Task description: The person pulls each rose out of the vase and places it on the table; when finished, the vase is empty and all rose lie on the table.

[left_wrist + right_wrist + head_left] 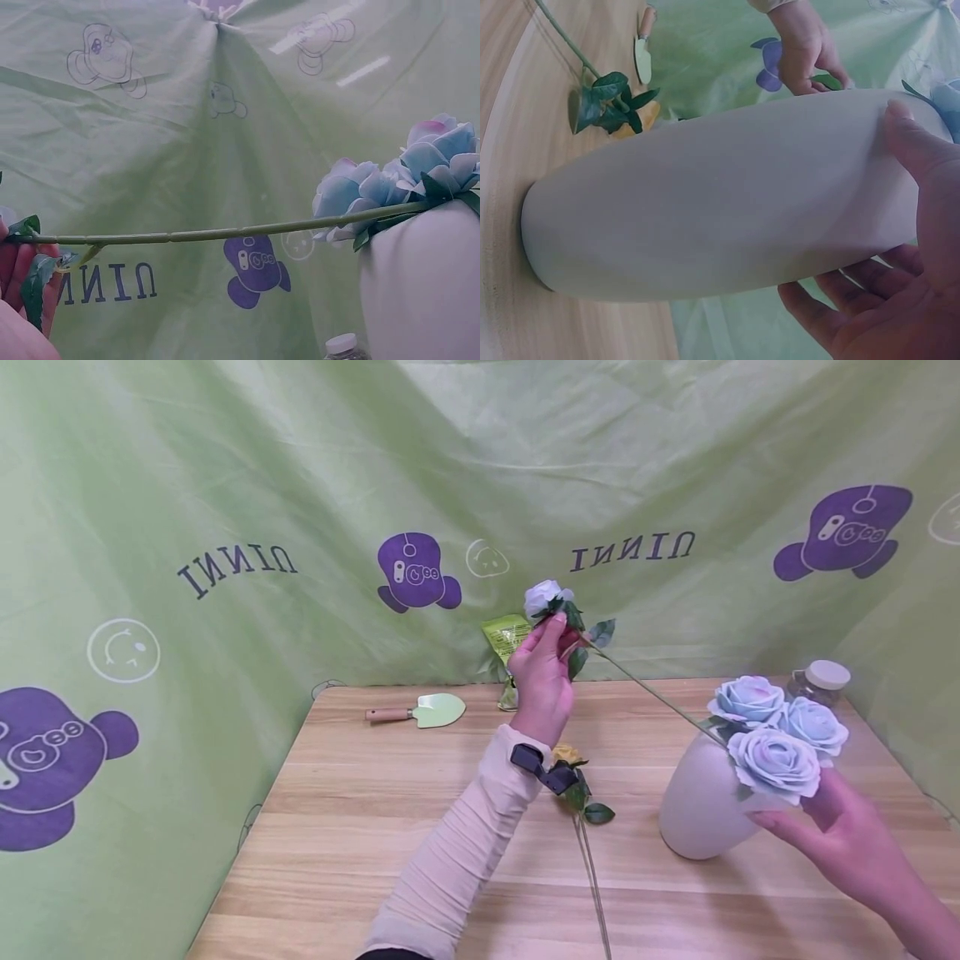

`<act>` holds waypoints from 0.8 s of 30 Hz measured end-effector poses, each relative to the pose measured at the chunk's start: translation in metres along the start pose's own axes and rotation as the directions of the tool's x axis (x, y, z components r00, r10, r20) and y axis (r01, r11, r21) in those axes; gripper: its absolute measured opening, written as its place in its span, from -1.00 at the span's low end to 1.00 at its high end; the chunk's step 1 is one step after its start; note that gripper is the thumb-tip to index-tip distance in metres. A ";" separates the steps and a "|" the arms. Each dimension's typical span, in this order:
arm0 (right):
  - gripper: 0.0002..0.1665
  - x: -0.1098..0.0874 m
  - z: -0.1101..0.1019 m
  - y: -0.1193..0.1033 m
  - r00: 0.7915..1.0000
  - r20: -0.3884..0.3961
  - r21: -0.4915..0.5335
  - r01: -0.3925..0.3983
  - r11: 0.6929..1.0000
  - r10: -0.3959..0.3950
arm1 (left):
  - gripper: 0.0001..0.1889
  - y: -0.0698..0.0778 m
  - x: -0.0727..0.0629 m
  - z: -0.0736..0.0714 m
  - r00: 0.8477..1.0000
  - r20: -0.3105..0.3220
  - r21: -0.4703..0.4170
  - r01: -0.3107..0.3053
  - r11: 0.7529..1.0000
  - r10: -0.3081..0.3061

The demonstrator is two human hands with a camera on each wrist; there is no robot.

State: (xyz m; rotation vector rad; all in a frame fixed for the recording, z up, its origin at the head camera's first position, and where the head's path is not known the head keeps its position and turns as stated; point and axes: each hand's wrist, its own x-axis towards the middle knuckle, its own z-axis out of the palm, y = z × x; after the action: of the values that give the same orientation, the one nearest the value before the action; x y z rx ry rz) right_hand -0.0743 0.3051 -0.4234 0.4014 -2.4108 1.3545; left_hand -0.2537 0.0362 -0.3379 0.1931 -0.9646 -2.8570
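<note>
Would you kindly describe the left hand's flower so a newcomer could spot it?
On the wooden table, find the pale vase. From near its top a long green stem runs to the left hand, which holds the flower. It is whitish, unlike the blue roses at the vase's top.

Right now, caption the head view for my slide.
Left grip holds a pale rose; right grip holds the vase of blue roses.

Room in front of trowel (pixel 440 710); stem (pixel 225 234) crosses gap left of vase (pixel 705 797); 3 blue roses (pixel 776 762) crowd top.
</note>
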 end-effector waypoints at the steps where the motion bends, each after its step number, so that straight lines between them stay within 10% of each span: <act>1: -0.04 0.000 0.000 0.000 1.000 0.001 0.000 -0.002 1.000 0.002 | -0.96 0.001 0.001 -0.001 1.000 -0.004 -0.001 0.008 1.000 -0.008; 24: -0.04 -0.001 -0.002 0.001 1.000 0.003 -0.007 -0.021 1.000 0.021 | -0.94 0.003 0.016 -0.062 0.997 -0.026 0.299 0.083 0.951 -0.079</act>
State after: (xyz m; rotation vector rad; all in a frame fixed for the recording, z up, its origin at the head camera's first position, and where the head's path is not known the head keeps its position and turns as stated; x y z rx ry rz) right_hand -0.0739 0.3072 -0.4240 0.3781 -2.4276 1.3550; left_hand -0.2598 -0.0058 -0.3862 0.2850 -1.4166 -2.7598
